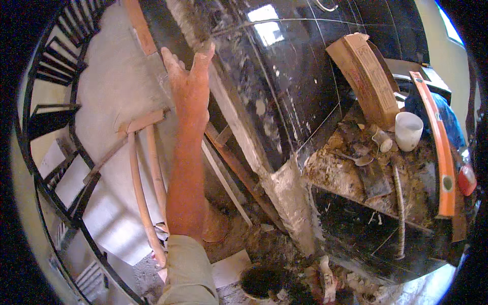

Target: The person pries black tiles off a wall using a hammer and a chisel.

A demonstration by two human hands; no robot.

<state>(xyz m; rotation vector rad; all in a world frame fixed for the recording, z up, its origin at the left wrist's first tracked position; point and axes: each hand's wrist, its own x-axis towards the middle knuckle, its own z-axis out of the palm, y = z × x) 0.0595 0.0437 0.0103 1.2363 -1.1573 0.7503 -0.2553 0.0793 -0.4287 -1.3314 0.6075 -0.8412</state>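
Observation:
My left hand [189, 72] reaches up along the end of a wall, thumb and fingers spread apart. The thumb is at the rough mortar edge [236, 110] beside dark glossy tiles [293, 72]. Left of it, the fingertips are near a wooden board [140, 26]. Nothing shows between the fingers, and whether they press on the surface cannot be told. A light sleeve [190, 267] covers the lower forearm. My right hand is out of view.
Wooden poles [143, 198] and a black metal railing [85, 213] stand left. On the rough counter [331, 171] at right are a cardboard box [362, 76], a white cup [408, 131] and an orange spirit level [438, 148]. A ribbed rod [399, 213] hangs over its front.

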